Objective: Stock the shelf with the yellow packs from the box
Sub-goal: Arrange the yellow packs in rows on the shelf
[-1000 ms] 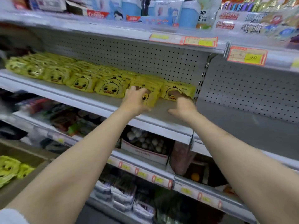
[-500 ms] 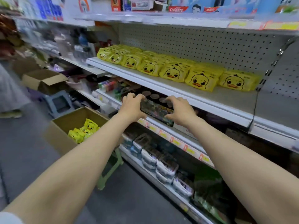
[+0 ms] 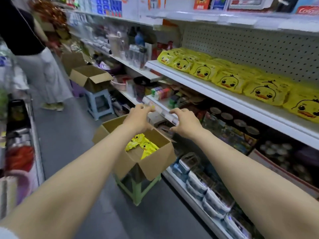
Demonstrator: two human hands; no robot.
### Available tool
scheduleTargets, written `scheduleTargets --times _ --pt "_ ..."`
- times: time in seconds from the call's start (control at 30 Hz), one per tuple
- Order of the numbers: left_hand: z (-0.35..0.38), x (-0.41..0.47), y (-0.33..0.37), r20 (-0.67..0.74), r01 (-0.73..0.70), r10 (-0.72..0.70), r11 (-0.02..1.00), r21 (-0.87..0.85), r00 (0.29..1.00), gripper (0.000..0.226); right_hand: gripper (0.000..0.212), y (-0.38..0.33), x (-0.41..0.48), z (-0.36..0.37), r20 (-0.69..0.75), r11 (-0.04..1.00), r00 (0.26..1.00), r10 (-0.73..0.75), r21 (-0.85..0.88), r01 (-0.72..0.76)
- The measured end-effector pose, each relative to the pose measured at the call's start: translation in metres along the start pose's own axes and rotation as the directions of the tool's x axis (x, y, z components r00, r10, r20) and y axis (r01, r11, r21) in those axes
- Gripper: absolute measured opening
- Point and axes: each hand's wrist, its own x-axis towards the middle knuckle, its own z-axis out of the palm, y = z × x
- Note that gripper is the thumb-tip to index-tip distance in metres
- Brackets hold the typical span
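Yellow duck packs (image 3: pixel 227 80) are lined along the shelf (image 3: pixel 205 87); a few are left in the cardboard box (image 3: pixel 151 168), near which left hand (image 3: pixel 139 118) and right hand (image 3: pixel 186 124) are held empty, fingers spread

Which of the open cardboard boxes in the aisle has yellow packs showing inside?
The near box on the green stool: yellow packs show inside it. The far box on the blue stool shows none.

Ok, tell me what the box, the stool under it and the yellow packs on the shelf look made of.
Box: brown cardboard, matte, with folded flaps. Stool: pale green, probably moulded plastic, going by its smooth one-piece legs. Yellow packs: likely soft plastic film, slightly shiny, puffy and creased.
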Motion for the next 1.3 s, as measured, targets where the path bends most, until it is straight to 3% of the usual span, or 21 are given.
scheduleTargets --times 0.27,0.57,0.93,1.1,1.3 --pt "-0.009 0.063 -0.131 0.076 0.041 -0.044 0.998 0.04 0.996 0.079 0.068 -0.07 0.1 0.081 0.07 0.997 0.997 0.023 0.069 -0.028" --pt "0.059 0.156 -0.217 0.229 0.127 -0.13 0.991 0.028 0.965 0.075 0.07 -0.049 0.21 0.175 0.255 0.998 0.966 0.044 0.04 -0.056" --pt "0.127 0.268 -0.304 0.463 0.261 -0.287 0.958 0.12 0.839 0.071 0.066 -0.012 0.33 0.275 0.492 0.982 0.863 0.115 0.073 -0.173" --pt "0.158 0.296 -0.335 0.562 0.262 -0.272 0.96 0.101 0.781 0.065 0.065 -0.002 0.357 0.315 0.548 0.952 0.815 0.188 0.101 -0.288" --pt "0.212 0.347 -0.389 0.699 0.15 -0.164 0.985 0.082 0.696 0.062 0.062 0.0 0.393 0.377 0.563 0.888 0.769 0.305 0.123 -0.442"
